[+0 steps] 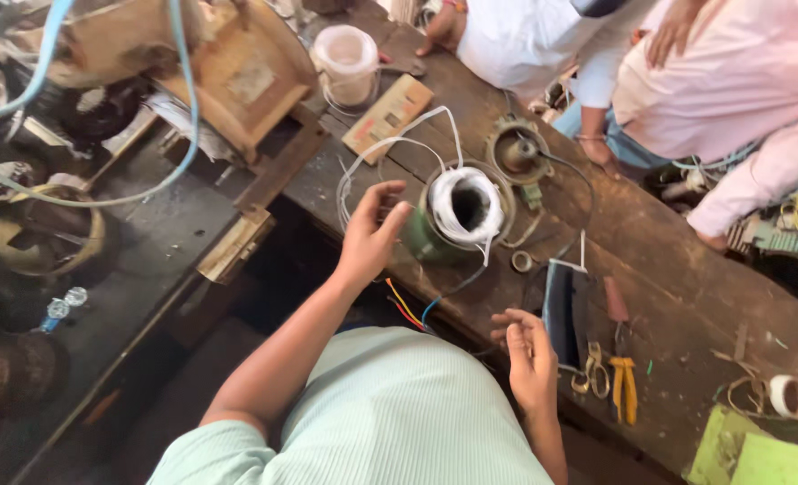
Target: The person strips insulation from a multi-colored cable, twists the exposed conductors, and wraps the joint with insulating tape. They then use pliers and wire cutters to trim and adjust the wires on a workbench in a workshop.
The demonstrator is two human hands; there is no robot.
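A green motor stator (457, 216) wrapped with white winding insulation lies on the dark wooden bench (687, 287). White wires (390, 148) loop out from it across the bench, and coloured leads (406, 310) hang off the near edge. My left hand (370, 235) hovers just left of the stator, fingers spread, holding nothing that I can see. My right hand (529, 355) is lower, near the bench's front edge, fingers loosely apart and empty, beside a dark flat phone-like object (563, 310).
Yellow-handled pliers (624, 386), scissors (594, 368) and a tape roll (792, 396) lie at the right. A round metal motor cover (518, 153), a wooden block (388, 112) and a plastic tub (347, 61) sit further back. Two other people stand beyond the bench. Motor parts crowd the left floor.
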